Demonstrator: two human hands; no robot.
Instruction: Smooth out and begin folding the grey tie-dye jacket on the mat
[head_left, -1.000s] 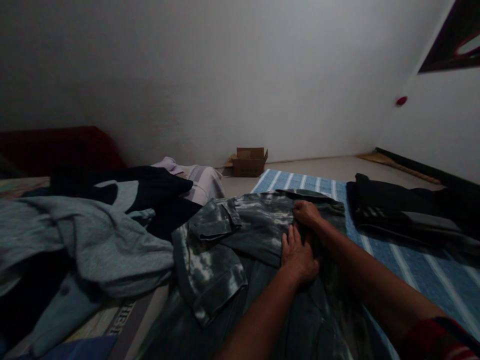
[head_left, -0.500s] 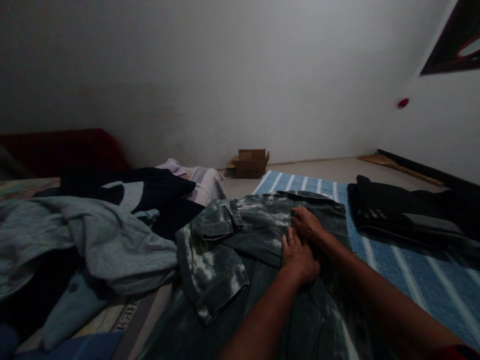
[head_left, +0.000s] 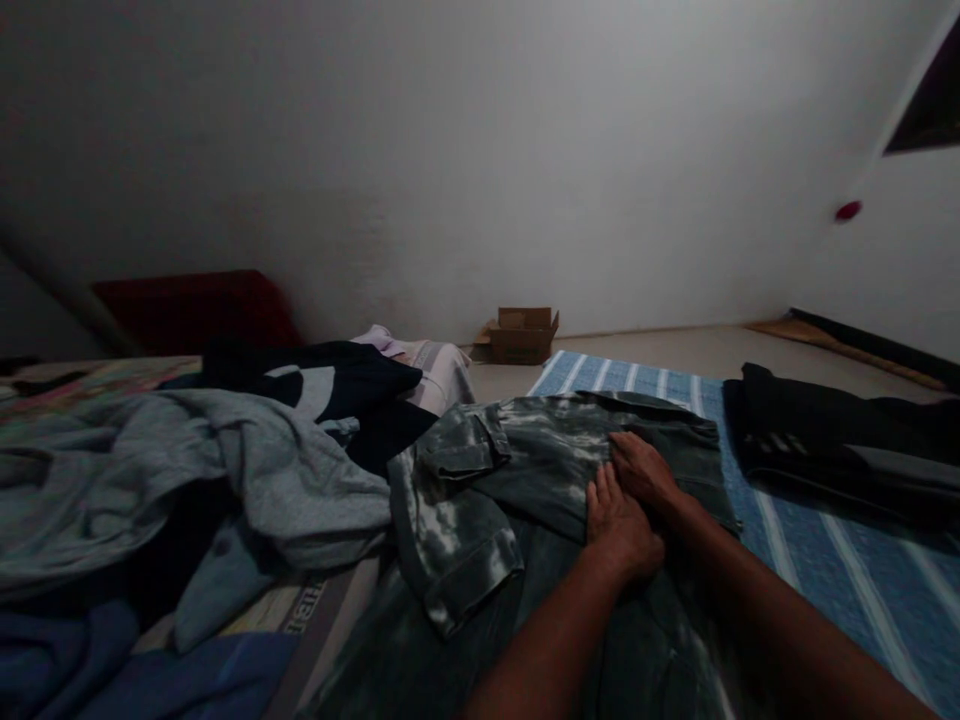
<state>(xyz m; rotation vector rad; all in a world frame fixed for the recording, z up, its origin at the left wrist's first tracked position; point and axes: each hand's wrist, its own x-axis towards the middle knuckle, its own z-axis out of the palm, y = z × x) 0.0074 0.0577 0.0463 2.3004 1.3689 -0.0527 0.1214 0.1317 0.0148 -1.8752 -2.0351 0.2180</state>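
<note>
A dark grey-green garment with pale tie-dye patches (head_left: pixel 457 540) lies spread in front of me, its cuffed sleeves folded over toward the left. My left hand (head_left: pixel 621 525) rests flat on the cloth, palm down. Just beyond and to the right of it, touching it, my right hand (head_left: pixel 641 468) also presses on the garment with its fingers extended and pointing left. Neither hand grips any cloth that I can see.
Grey clothing (head_left: pixel 292 490) and a navy garment (head_left: pixel 360 380) are heaped at the left. Folded black clothes (head_left: pixel 832 430) lie on the blue striped sheet (head_left: pixel 810 560) at the right. An open cardboard box (head_left: pixel 523 337) stands by the wall.
The view has turned slightly left, so everything appears shifted to the right. Both hands remain on about the same part of the garment.
</note>
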